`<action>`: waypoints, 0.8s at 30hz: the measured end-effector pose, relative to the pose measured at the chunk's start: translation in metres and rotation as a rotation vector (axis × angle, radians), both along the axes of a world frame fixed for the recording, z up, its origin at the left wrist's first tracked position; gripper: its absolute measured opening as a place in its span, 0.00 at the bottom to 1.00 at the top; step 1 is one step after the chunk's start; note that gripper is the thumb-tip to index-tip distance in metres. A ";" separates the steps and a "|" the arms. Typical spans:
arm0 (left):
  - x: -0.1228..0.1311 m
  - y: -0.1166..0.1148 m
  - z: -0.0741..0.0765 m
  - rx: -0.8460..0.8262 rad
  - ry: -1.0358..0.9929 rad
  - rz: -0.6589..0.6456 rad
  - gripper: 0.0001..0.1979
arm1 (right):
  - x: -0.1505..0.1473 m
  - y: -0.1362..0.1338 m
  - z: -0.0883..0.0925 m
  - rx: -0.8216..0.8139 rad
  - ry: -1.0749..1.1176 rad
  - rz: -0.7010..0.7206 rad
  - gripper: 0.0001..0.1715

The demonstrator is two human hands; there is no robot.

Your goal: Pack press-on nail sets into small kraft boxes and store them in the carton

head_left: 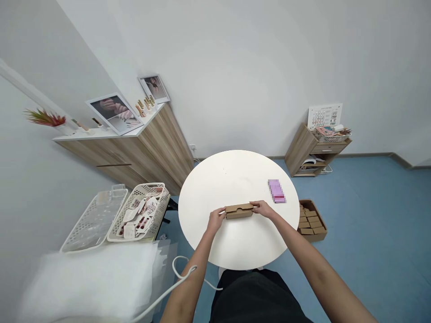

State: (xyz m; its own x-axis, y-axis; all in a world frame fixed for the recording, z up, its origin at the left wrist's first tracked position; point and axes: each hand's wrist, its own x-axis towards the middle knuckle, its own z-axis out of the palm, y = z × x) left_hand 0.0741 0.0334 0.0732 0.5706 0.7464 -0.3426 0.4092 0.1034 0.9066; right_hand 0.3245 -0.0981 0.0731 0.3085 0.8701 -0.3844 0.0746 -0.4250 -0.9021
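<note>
A small brown cardboard box [239,211], long and narrow, is between my hands over the middle of the round white table [235,246]. At its left end, my left hand [216,220] grips it with the fingers closed on the edge. My right hand [262,208] pinches the opposite end. The lid looks folded down, with a small notch along its front edge. Whether the box rests on the tabletop or is slightly lifted, I cannot tell. To the right of my right hand lies a purple, pixel-blurred rectangular item [277,191].
On the floor right of the table, a carton [319,236] holds several small brown boxes. White baskets [114,237] stand at left, one filled with nail-set packets. A white cable [161,296] crosses near my left forearm. A wooden cabinet [168,143] and small shelf [298,150] stand behind.
</note>
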 end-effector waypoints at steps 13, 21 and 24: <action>-0.018 -0.040 -0.052 0.829 0.191 -0.215 0.26 | -0.046 -0.027 -0.025 0.240 -0.406 -0.074 0.27; 0.014 -0.041 -0.034 0.801 0.391 -0.204 0.33 | -0.043 -0.025 -0.023 0.235 -0.439 -0.054 0.26; 0.035 -0.047 -0.018 0.872 0.484 -0.264 0.40 | -0.045 -0.022 -0.022 0.225 -0.520 -0.039 0.25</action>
